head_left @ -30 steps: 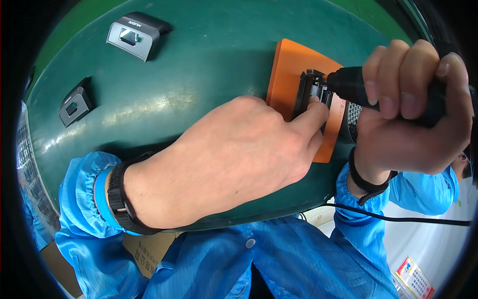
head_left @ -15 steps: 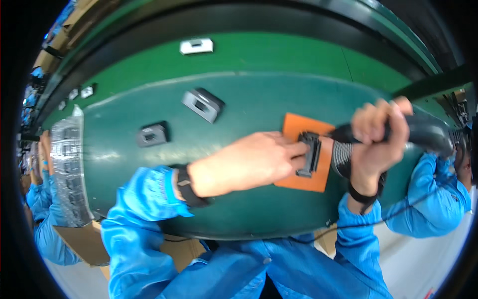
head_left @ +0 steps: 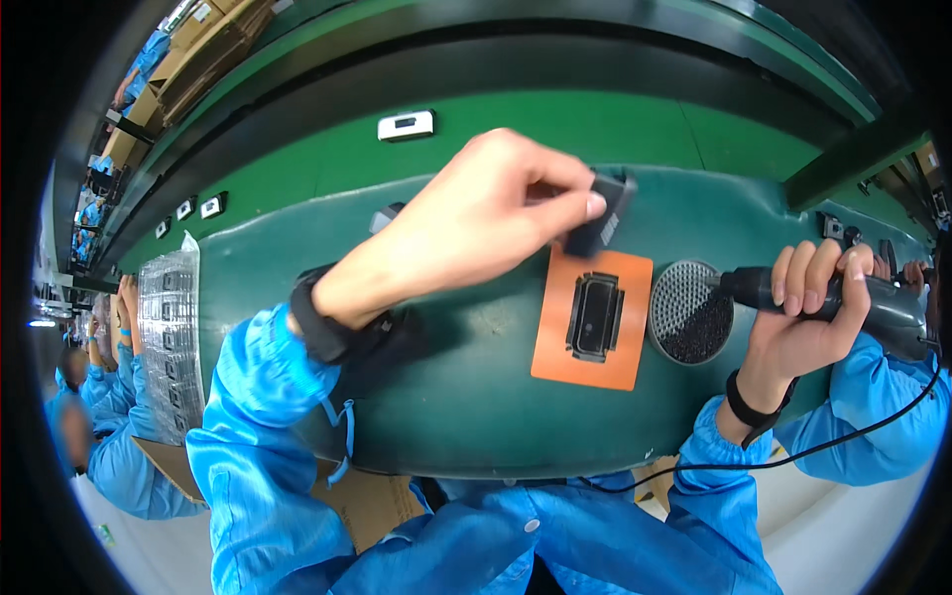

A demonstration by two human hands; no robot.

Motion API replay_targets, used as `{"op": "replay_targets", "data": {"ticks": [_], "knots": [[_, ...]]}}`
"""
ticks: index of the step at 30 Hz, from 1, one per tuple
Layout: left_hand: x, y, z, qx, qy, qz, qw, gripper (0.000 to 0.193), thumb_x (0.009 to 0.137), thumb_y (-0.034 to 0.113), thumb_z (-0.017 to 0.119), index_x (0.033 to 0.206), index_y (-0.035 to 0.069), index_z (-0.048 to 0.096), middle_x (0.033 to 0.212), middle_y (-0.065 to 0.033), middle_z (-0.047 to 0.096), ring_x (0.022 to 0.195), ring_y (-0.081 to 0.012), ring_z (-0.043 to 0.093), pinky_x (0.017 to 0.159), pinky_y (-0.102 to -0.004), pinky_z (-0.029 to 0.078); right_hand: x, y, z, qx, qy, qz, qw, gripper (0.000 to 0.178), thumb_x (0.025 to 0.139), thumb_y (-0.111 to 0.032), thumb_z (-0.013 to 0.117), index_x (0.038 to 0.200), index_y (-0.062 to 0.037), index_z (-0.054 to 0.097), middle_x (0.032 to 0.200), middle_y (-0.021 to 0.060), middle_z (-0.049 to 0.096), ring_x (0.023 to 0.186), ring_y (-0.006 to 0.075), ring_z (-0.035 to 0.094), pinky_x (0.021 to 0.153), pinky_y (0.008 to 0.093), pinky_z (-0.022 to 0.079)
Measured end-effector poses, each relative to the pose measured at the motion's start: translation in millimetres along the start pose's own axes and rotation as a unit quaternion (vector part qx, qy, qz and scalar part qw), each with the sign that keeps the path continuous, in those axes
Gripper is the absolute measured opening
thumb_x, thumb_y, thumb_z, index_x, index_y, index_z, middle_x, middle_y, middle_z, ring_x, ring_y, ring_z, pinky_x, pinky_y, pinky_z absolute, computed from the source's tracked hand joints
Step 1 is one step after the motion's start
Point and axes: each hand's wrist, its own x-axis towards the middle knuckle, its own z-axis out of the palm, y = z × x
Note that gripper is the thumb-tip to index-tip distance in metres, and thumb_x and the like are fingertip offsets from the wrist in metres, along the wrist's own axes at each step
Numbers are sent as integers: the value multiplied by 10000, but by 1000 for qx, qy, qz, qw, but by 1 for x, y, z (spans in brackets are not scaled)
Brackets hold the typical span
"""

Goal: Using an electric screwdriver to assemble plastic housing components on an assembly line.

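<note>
Between the thumb and fingers of my left hand [head_left: 486, 213] is a dark rectangular housing [head_left: 599, 216], tilted and slightly blurred, just above the far edge of an orange board [head_left: 555, 357]. A black frame-like fixture [head_left: 595, 317] lies on that board with no hand on it. My right hand [head_left: 808, 302] is closed round a black electric screwdriver [head_left: 888, 315]. Its tip points left, at the rim of a round screw dish [head_left: 684, 288] that has a perforated plate and many small black screws. Behind my left wrist, a grey housing [head_left: 384, 218] shows only in part.
A white-faced part [head_left: 406, 126] lies on the green strip beyond the mat, with several similar ones far left. Clear plastic trays [head_left: 169, 337] stand at the left edge. A cable [head_left: 793, 458] runs from the screwdriver across my right forearm. Co-workers' blue sleeves [head_left: 878, 426] show at both sides.
My left hand has lifted off the fixture, moving away from me with the dark housing. My right hand has drawn the screwdriver right, from the fixture to the screw dish.
</note>
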Motion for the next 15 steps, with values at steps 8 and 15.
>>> {"op": "replay_targets", "data": {"ticks": [8, 15], "knots": [[127, -123, 1, 569, 43, 136, 810, 105, 831, 118, 632, 810, 95, 733, 857, -95, 705, 845, -329, 714, 781, -445, 571, -16, 6, 6, -24, -18, 17, 999, 147, 1029, -132, 439, 901, -105, 371, 594, -3, 362, 483, 83, 341, 458, 242, 324], [69, -98, -91, 549, -46, -201, 810, 365, 848, 134, 631, 1189, 7, 651, 1208, -200, 680, 1137, -368, 655, 956, -468, 512, -8, -1, -3, -46, -3, 4, 999, 187, 1047, -144, 428, 870, -103, 385, 583, -6, 348, 481, 75, 329, 448, 219, 290]]}}
